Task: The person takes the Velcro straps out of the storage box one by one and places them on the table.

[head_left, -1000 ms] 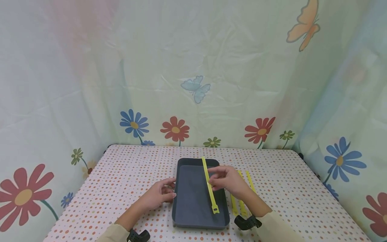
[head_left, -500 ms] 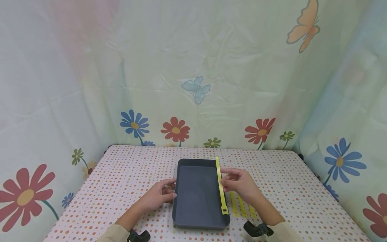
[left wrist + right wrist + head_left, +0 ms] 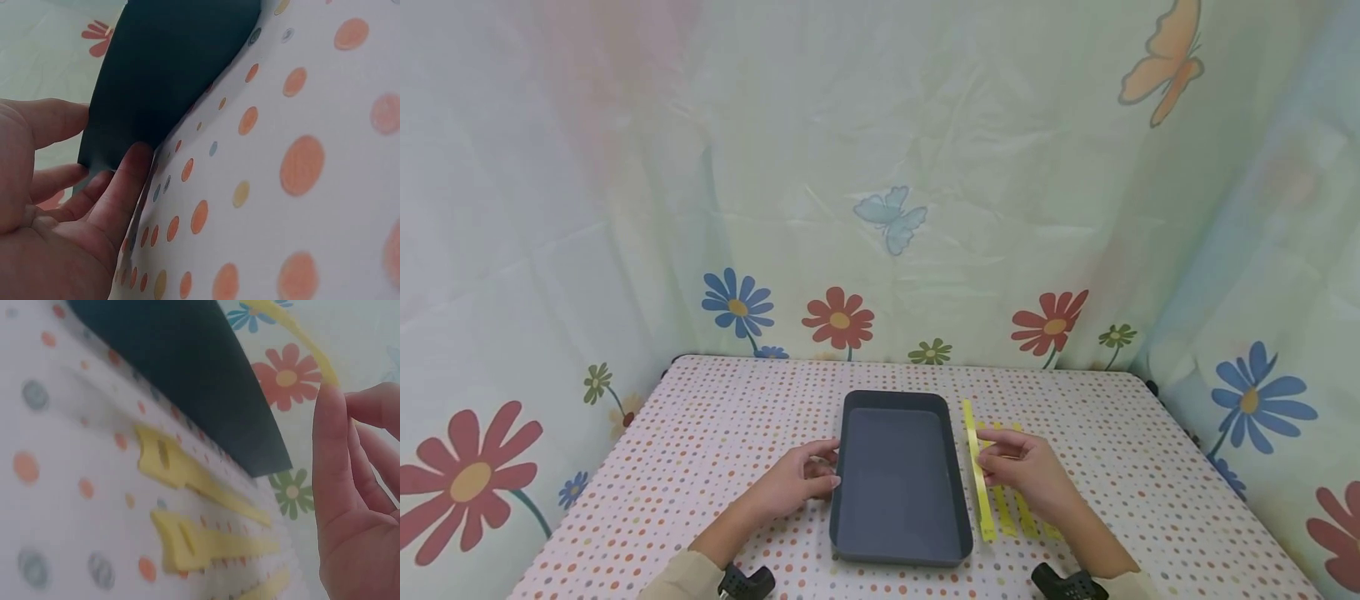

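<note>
My right hand [image 3: 1026,471] pinches a yellow cable strap [image 3: 977,492] between thumb and fingers, just right of the dark grey tray [image 3: 898,492]. In the right wrist view the held cable strap [image 3: 306,340] arcs up from the fingertips. Several more yellow straps lie side by side on the table under that hand, among them a slotted strap [image 3: 187,465] and another strap [image 3: 206,544]; the hand partly covers them in the head view. My left hand [image 3: 790,483] touches the tray's left wall. In the left wrist view its fingertips meet the dark outer wall [image 3: 169,56].
A dotted cloth [image 3: 752,400] covers the table. Behind it hangs a curtain [image 3: 775,167] printed with flowers and butterflies, which also closes in both sides. Each wrist wears a black camera, such as the right one [image 3: 1067,583].
My right hand has carried the yellow strap rightward from over the tray, past its right rim, to beside the other straps. The left hand has stayed at the tray's wall.
</note>
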Motion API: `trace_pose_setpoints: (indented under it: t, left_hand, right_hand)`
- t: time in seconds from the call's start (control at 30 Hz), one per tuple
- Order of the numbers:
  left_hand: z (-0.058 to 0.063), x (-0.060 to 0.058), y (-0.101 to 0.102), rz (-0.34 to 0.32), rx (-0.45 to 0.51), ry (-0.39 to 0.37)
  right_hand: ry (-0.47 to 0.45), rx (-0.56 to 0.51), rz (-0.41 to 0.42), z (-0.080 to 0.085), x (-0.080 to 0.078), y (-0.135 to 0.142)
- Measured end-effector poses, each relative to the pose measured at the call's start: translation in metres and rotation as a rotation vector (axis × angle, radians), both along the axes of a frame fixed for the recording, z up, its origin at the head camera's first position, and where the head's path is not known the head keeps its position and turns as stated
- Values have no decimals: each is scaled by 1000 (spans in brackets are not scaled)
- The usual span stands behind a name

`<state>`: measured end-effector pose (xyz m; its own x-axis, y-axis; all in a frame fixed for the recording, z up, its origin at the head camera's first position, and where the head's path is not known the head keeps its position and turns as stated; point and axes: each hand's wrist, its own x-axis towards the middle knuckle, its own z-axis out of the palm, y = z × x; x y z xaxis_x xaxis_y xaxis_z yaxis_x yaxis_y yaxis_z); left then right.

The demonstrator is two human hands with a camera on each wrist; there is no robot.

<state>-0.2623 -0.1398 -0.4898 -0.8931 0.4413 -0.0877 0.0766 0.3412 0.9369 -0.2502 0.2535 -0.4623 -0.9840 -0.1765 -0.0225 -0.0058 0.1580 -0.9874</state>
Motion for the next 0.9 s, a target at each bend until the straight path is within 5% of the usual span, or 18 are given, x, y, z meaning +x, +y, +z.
trace_pose_setpoints:
  t: [0.13, 0.9]
  left_hand:
    - [1, 0, 0, -9, 9, 11]
    - [0, -1, -1, -7, -10, 13]
  right_hand:
    - [16, 5, 18, -4, 1, 12]
    - [-83, 126, -195, -15, -1, 59]
